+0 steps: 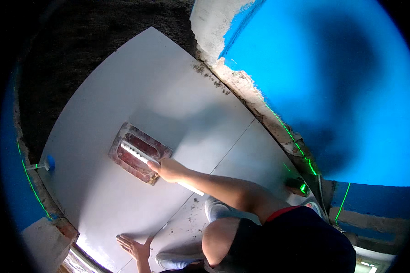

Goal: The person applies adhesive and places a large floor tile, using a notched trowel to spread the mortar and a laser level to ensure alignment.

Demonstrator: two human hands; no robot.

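My right hand [171,170] is closed round the pale handle [139,151] of a flat tile beater, which runs on past my wrist. The beater's rectangular reddish-brown plate [126,163], with a raised border and smears of dried mortar, is over a large light-grey tile [123,91]; whether it touches cannot be told. My left hand [136,248] rests flat on the tiles near the lower edge, its fingers spread. A thin straight joint [232,146] divides this tile from the neighbouring one [253,159], where my shoes and bent knee are.
Dark rough ground [86,50] borders the tile's far side. A blue wall [278,59] with a broken plaster base stands right. Green laser lines cross both walls. A small blue-ended cylinder [49,163] is at the left edge, and a dark green-lit object [297,185] right. Mortar crumbs [212,78] dot the tiles.
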